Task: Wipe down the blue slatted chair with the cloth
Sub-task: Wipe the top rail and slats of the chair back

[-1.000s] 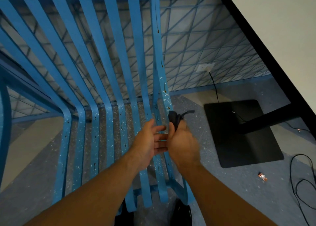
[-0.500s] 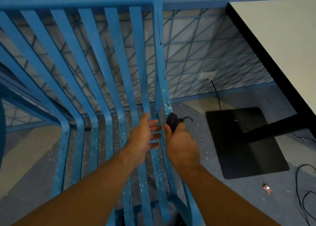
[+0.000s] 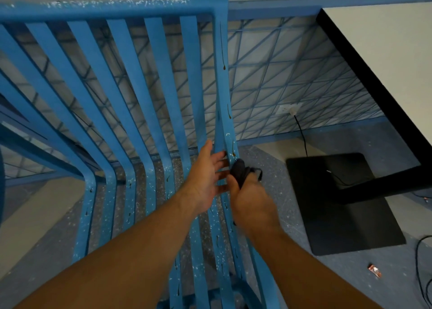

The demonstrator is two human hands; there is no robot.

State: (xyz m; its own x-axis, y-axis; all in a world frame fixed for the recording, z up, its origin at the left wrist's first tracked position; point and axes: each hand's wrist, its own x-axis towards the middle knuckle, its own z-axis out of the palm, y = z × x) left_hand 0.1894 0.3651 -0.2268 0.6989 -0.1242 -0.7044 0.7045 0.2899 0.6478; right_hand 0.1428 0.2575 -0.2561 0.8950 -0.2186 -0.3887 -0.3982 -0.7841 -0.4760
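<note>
Speckled floor [image 3: 275, 166], mesh wall behind. Over the last second your left grip [image 3: 205, 182] came off the right and spread wide against the blue slatted chair's [image 3: 163, 74] rightmost slat, centre frame. Right grip [image 3: 252, 201] stayed bunched round the dark cloth [image 3: 238, 171] at the bend. Wiping looked ready to start.

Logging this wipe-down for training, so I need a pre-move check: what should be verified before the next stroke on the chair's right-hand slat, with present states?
1. Cloth gripped by right hand: ok, bunched in the fist.
2. Cloth pressed on the rightmost slat: cannot tell; it sits right at its edge.
3. Left hand steadying the chair: ok, open, fingers at that slat.
4. Slat above clean: not ok, dark drips show.
</note>
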